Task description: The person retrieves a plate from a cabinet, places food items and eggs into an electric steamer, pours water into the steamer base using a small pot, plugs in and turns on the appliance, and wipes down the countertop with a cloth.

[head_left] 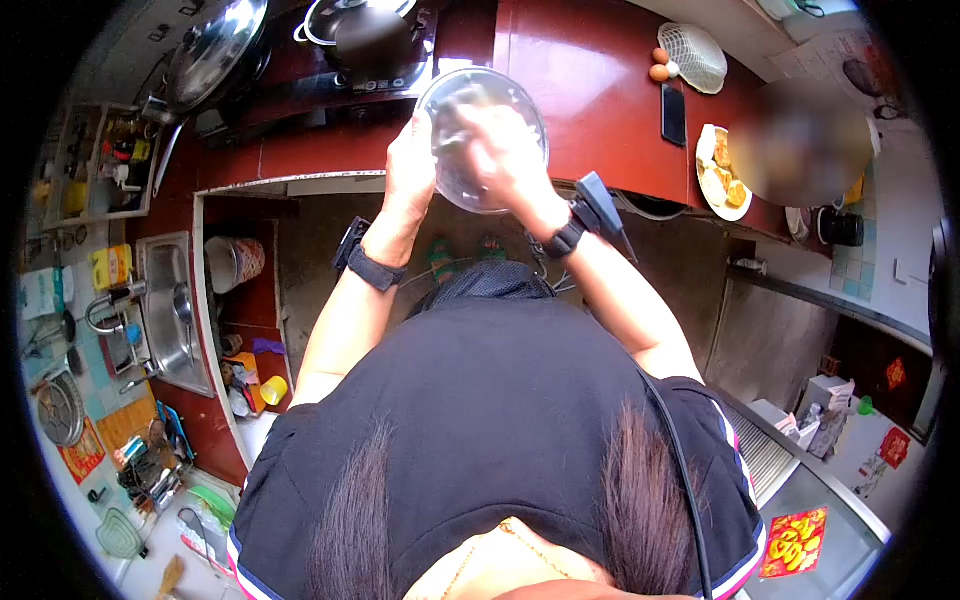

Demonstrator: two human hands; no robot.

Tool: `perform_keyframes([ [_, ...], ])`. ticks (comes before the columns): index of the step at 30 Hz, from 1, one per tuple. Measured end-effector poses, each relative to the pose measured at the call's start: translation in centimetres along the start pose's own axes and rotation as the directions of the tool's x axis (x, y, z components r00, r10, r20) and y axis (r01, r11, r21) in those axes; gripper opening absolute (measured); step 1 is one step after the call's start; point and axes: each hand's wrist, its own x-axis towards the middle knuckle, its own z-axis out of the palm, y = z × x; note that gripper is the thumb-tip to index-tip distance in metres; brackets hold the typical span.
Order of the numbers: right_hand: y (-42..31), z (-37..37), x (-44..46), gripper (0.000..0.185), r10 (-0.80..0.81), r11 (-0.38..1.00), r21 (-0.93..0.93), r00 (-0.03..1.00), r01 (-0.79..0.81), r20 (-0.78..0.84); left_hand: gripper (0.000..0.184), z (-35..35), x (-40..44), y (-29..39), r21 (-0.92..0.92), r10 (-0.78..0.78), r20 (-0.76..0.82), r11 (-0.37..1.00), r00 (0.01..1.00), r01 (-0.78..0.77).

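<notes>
A clear round bowl (pixel 455 188) is held up in front of my body, at the front edge of the red counter. My left hand (pixel 410 165) grips the bowl's left side, fingers closed round its rim. Over the bowl's inside is my right hand (pixel 505 160), smeared by motion, so its fingers do not show clearly. A few small pale bits seem to lie in the bowl, but I cannot make out what they are. Dark straps circle both wrists, and a grey device sits on the right one.
Behind the bowl, a pot (pixel 322 22) stands on the black stove, with a large lidded pan (pixel 215 60) to its left. On the right of the counter lie eggs (pixel 659 73), a phone (pixel 673 115) and a white plate (pixel 740 205) of food. A steel sink (pixel 165 290) is at left.
</notes>
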Motion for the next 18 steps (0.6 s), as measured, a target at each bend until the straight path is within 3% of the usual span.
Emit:
perform_keyframes([
  [1,-0.9,0.3,0.1,0.044,-0.043,0.995,0.086,0.999,0.043,0.003,0.042,0.3,0.3,-0.7,-0.003,0.072,-0.031,0.997,0.997,-0.072],
  [2,-1.3,0.5,-0.2,0.042,-0.077,0.997,0.029,0.996,0.076,0.052,0.042,-0.2,1.5,-2.6,-0.001,0.042,-0.110,0.999,0.993,-0.042],
  [3,-2.4,-0.8,-0.5,0.046,-0.051,0.985,0.169,0.987,0.025,0.152,0.042,-0.8,2.3,-2.4,-0.111,0.029,-0.059,0.993,0.998,-0.035],
  [5,-2.7,-3.4,-1.2,0.048,-0.079,0.980,0.200,0.940,0.012,0.332,0.041,-0.9,2.8,-0.5,-0.080,-0.003,-0.119,0.997,0.993,-0.006],
  [7,-1.3,-5.3,-2.3,0.050,-0.228,0.974,0.090,0.916,0.210,0.331,0.040,-1.7,3.4,0.0,-0.035,0.048,-0.124,0.998,0.991,-0.052],
  [9,0.9,-6.6,-3.1,0.051,-0.281,0.952,-0.034,0.916,0.303,0.285,0.041,-2.3,3.3,0.4,0.046,0.095,-0.106,0.995,0.990,-0.090],
  [11,1.3,-8.5,-2.5,0.049,-0.122,0.988,-0.052,0.940,0.146,0.317,0.040,-2.4,3.0,-0.1,0.054,0.035,-0.110,0.998,0.993,-0.030],
  [12,2.7,-7.8,-2.7,0.049,-0.092,0.978,-0.159,0.963,0.135,0.255,0.038,-2.7,2.9,-1.6,0.095,0.144,-0.057,0.986,0.988,-0.138],
  [14,3.3,-6.5,-2.3,0.047,-0.035,0.945,-0.313,0.983,0.092,0.183,0.035,-2.6,2.5,-2.4,0.089,0.134,-0.070,0.988,0.989,-0.127],
  [15,2.6,-5.6,-2.0,0.047,-0.034,0.966,-0.246,0.980,0.082,0.194,0.036,-2.5,2.2,-2.3,0.084,0.107,-0.073,0.991,0.992,-0.101],
  [18,0.0,-2.7,-1.9,0.046,-0.077,0.997,0.017,0.969,0.075,0.235,0.037,-3.6,2.9,-3.2,0.278,0.214,-0.023,0.940,0.977,-0.199],
])
